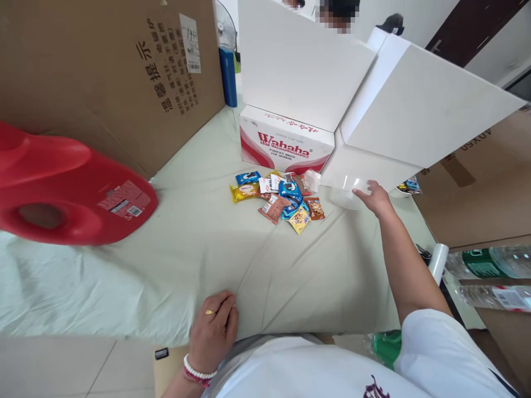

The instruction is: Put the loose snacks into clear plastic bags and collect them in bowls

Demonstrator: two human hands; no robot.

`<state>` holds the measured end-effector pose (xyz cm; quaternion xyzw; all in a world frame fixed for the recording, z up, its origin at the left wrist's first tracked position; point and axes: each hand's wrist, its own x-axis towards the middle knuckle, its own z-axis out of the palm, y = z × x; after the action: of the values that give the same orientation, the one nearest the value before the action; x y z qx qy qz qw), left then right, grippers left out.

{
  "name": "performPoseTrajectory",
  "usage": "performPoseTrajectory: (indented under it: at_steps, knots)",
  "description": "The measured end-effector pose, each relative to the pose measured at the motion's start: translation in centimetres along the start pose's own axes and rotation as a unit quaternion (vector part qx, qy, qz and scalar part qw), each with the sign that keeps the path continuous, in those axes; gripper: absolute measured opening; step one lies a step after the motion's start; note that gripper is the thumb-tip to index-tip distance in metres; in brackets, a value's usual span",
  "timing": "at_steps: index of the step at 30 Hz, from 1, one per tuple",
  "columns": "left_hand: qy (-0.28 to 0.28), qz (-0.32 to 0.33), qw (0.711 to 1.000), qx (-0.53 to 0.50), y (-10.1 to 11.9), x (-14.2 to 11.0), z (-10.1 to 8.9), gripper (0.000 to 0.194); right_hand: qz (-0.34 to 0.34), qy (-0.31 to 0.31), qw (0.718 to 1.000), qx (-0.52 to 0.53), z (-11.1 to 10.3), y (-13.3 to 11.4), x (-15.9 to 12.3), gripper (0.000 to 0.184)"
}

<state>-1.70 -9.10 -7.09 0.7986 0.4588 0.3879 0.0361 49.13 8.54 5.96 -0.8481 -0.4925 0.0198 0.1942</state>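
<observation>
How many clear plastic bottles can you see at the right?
2: one bottle with a green label at the right edge, another bottle just below it. More may lie out of view.

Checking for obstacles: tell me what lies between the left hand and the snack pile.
Head view: only bare pale green cloth lies between left hand and snack pile.

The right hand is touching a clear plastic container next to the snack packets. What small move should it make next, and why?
Probably draw the clear plastic container a little toward the snack packets. The right hand has its fingers only on the rim, the container sits against the white box, and the packets lie just to its left on the cloth. The left hand rests flat near the edge.
</observation>
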Motion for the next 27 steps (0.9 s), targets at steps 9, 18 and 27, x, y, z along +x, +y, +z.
performPoseTrajectory:
  at_steps: [9, 18, 27]
  knots:
    - [0.009, 0.020, 1.000, 0.022, 0.0, -0.2, 0.2, 0.019, -0.050, 0.118, 0.992, 0.012, 0.4, 7.7, -3.9, 0.035]
    - [0.014, 0.018, 1.000, 0.007, 0.2, -0.1, 0.1, 0.020, -0.038, -0.043, 0.982, -0.181, -0.6, 10.8, -7.1, 0.049]
    - [0.010, 0.028, 1.000, 0.010, 0.1, -0.1, 0.1, 0.020, -0.137, -0.047, 0.985, -0.091, 2.7, -4.8, -3.1, 0.032]
